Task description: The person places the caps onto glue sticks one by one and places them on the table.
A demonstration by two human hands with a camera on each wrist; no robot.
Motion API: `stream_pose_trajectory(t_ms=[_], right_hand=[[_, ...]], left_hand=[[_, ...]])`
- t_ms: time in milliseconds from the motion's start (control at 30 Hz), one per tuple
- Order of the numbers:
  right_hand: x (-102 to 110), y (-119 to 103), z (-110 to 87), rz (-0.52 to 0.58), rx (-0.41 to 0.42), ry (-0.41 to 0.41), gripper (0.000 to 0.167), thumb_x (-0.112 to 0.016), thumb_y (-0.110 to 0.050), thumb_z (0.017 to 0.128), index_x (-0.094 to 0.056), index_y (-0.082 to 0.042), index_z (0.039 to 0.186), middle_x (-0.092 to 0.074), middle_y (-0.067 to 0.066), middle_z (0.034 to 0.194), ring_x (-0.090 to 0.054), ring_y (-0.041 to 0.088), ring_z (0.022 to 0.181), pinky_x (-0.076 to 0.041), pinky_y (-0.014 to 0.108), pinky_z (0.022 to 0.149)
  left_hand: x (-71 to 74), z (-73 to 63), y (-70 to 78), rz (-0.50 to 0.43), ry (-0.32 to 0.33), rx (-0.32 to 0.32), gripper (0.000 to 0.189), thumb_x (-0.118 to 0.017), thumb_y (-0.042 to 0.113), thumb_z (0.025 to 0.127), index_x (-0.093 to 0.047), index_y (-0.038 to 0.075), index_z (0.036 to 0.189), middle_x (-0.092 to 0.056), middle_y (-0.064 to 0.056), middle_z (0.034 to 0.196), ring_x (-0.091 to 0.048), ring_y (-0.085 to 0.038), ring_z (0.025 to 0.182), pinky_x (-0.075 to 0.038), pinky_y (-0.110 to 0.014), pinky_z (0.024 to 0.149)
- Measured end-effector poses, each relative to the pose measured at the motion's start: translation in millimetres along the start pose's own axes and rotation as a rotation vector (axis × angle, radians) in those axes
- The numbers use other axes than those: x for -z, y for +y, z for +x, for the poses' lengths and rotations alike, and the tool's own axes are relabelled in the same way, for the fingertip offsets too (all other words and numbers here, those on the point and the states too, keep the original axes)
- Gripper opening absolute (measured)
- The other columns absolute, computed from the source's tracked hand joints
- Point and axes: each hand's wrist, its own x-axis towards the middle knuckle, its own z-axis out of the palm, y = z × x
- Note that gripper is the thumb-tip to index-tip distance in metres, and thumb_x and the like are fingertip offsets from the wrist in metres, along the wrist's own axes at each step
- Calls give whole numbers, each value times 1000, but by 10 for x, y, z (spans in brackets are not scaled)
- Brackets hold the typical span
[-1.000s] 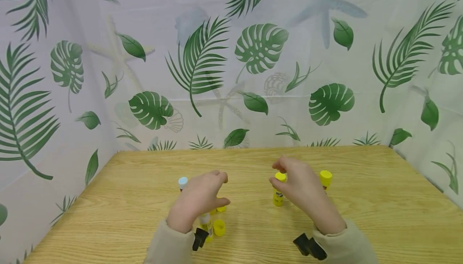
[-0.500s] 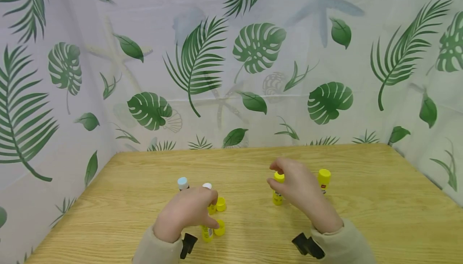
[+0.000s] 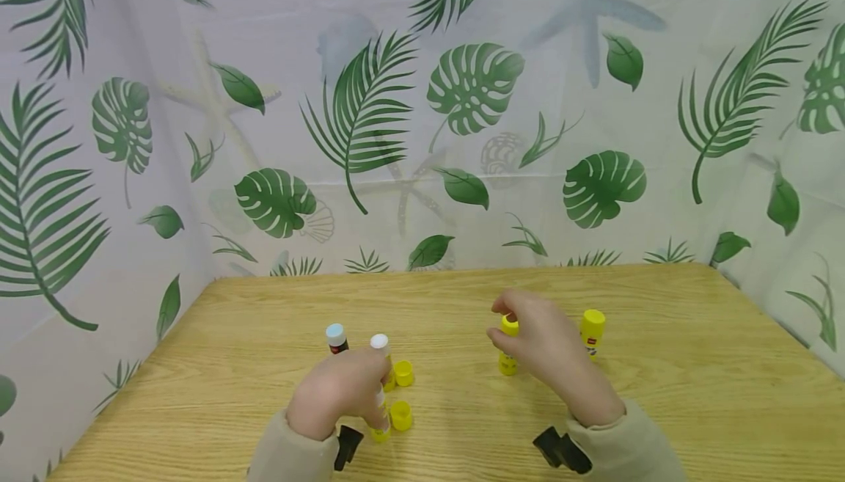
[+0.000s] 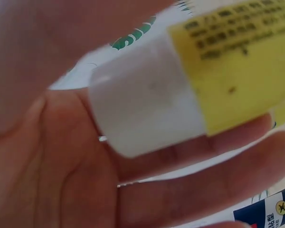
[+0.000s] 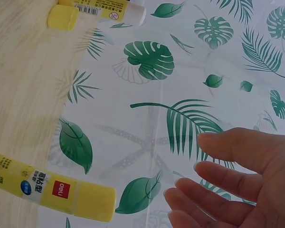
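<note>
My left hand [image 3: 339, 394] reaches around an uncapped yellow glue stick [image 3: 381, 434]. In the left wrist view its white end [image 4: 145, 95] lies between the thumb and the straight fingers [image 4: 204, 194], with a gap beside the thumb; contact elsewhere cannot be told. Behind it, partly hidden by the hand, stands another uncapped glue stick [image 3: 379, 342]. Two yellow caps [image 3: 403, 373] sit to their right. My right hand [image 3: 544, 339] hovers beside a capped yellow glue stick [image 3: 507, 363], fingers loosely bent, holding nothing. The right wrist view shows that glue stick [image 5: 57, 190] apart from the fingers.
A dark glue stick with a pale blue cap [image 3: 336, 337] stands behind my left hand. Another capped yellow glue stick [image 3: 593, 329] stands right of my right hand. Behind the wooden table [image 3: 455, 423] hangs a leaf-patterned cloth [image 3: 389, 232].
My left hand has moved left and down, toward the front uncapped glue stick, and its thumb has drawn in beside it. My right hand stays nearly still.
</note>
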Motion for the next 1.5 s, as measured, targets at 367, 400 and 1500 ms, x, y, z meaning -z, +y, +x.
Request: stream_pose_trajectory(t_ms=[367, 400, 1500], right_hand=[[-2, 3, -5, -5, 4, 4, 22, -71, -15, 73, -60, -6, 90, -62, 6, 89, -59, 21, 79, -48, 35, 64], [-3, 3, -4, -5, 3, 3, 22, -71, -15, 73, -60, -6, 90, -62, 6, 89, -59, 21, 79, -48, 35, 64], [-46, -42, 6, -8, -33, -35, 22, -71, -15, 73, -61, -7, 91, -61, 4, 89, -57, 18, 79, -47, 33, 64]], left_hand=[[-11, 25, 11, 37, -26, 26, 27, -78, 6, 63, -62, 5, 85, -53, 3, 71, -46, -11, 59, -41, -25, 53], [-14, 27, 9, 44, -18, 21, 25, -77, 5, 64, -61, 6, 84, -53, 3, 70, -46, -11, 59, -41, -25, 53], [-172, 311, -37, 22, 73, -221, 22, -73, 4, 69, -59, 11, 84, -55, 5, 74, -50, -6, 61, -43, -21, 55]])
